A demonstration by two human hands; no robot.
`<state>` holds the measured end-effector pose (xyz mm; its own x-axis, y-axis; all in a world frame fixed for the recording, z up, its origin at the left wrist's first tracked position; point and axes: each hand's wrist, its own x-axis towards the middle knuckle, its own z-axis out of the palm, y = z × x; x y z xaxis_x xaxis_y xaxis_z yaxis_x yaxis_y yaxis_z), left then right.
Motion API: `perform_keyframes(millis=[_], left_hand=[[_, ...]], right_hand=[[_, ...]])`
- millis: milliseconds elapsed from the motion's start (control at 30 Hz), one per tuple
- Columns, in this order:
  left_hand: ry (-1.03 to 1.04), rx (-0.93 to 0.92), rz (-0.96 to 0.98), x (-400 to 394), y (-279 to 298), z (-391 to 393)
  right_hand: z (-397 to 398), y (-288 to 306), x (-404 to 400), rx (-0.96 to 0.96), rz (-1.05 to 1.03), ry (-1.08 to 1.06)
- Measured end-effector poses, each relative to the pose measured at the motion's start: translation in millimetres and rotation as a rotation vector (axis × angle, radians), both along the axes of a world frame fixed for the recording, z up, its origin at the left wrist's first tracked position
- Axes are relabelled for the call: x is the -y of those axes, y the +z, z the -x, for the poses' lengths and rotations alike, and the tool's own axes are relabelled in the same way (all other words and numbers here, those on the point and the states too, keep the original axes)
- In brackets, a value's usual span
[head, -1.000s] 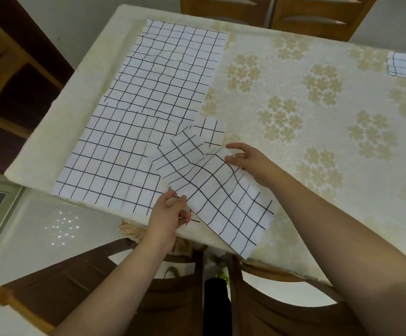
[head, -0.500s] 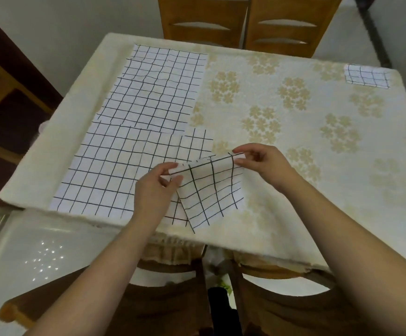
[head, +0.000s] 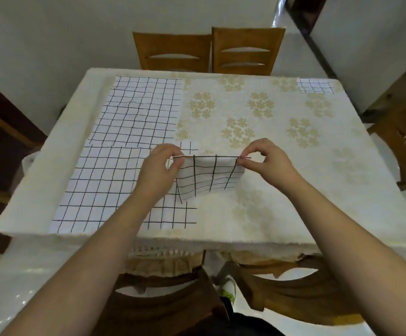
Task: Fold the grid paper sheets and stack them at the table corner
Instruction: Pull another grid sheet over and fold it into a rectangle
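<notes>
Two hands — left hand (head: 159, 166) and right hand (head: 262, 158) — are pinching the top corners of a folded grid sheet (head: 209, 178) hanging above the table (head: 294, 190) centre. Layers are risking slipping askew — the folded stack (head: 315, 86) is waiting at two o'clock.

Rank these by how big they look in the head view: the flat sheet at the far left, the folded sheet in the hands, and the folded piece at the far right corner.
1. Flat sheet at the far left, clearly largest.
2. Folded sheet in the hands.
3. Folded piece at the far right corner, which looks smallest, though it lies farther from the camera, so this last ranking is unsure.
</notes>
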<state>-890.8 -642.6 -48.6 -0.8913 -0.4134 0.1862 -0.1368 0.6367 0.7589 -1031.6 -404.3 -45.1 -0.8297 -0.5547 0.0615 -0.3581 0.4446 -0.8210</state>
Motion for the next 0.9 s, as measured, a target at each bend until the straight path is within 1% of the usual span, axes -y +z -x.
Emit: perform_keyframes(millis=[100, 167, 267, 333, 433, 533, 600, 633, 733, 800, 900], left_hand=[[-0.024, 0.054, -0.228, -2.8, 10.3, -2.3], [-0.046, 0.043, -0.366, -2.9, 10.3, -1.5], [-0.060, 0.031, -0.503, -3.0, 9.4, 3.4], [-0.037, 0.042, -0.599, -3.3, 7.6, 8.1], [0.003, 0.110, -0.711, -0.2, -4.5, 14.6], [0.073, 0.239, -0.904, 2.3, -24.5, 15.9], [0.064, 0.358, -1.066, -3.5, -39.8, 9.2], [0.049, 0.423, -1.114, -7.8, -47.7, 3.4], [-0.035, 0.547, -1.135, -18.6, -74.6, -14.4], [-0.043, 0.551, -1.168, -25.3, -90.2, -19.0], [-0.011, 0.515, -1.183, -35.3, -100.0, -17.0]], right_hand=[[-7.0, 9.3, -5.0, 0.300, 0.182, 0.025], [-12.9, 14.6, -8.0, 0.384, 0.249, 0.033], [-20.0, 15.4, -12.0, 0.488, 0.306, 0.040], [-23.6, 7.9, -14.2, 0.545, 0.254, 0.057], [-30.4, -3.5, -16.0, 0.625, 0.155, 0.056], [-34.6, -19.5, -15.2, 0.693, 0.133, -0.001], [-35.4, -32.5, -13.7, 0.723, 0.135, -0.070], [-36.4, -37.7, -12.8, 0.738, 0.130, -0.129], [-33.1, -62.9, -15.6, 0.790, 0.194, -0.251], [-35.0, -71.1, -16.7, 0.842, 0.192, -0.321], [-35.0, -84.0, -22.0, 0.854, 0.183, -0.323]])
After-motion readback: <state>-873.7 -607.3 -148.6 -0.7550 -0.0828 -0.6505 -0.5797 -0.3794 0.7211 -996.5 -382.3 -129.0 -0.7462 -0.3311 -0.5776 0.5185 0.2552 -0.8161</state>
